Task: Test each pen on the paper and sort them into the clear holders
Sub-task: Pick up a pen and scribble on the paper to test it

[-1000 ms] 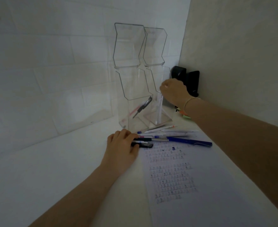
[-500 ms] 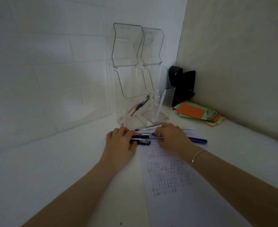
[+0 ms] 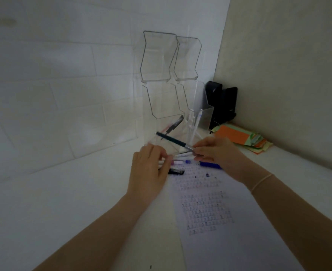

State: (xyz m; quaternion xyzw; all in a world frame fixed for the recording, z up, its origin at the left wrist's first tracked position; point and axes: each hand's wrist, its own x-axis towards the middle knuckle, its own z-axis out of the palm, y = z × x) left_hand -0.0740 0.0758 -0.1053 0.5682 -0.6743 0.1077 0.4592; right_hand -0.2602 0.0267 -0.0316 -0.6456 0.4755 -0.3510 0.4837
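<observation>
My right hand (image 3: 219, 155) pinches a dark pen (image 3: 172, 140) by its silver end, lifted off the table and pointing up-left in front of the clear holders. My left hand (image 3: 150, 169) rests on the pile of pens (image 3: 180, 163), fingers curled over them; whether it grips one is hidden. A black pen (image 3: 176, 171) and a blue pen (image 3: 210, 164) lie at the top edge of the paper (image 3: 210, 222), which carries rows of small test marks. The left clear holder (image 3: 162, 122) holds a dark pen and a pink one. The right clear holder (image 3: 190, 122) holds white pens.
A frosted box (image 3: 204, 116) and a black object (image 3: 221, 102) stand in the corner behind the holders. A stack of coloured paper sheets (image 3: 241, 139) lies at the right by the wall. Tiled wall runs close behind the holders.
My right hand came down from the right holder to the pen pile, then lifted a dark pen off it. My left hand stayed on the pile.
</observation>
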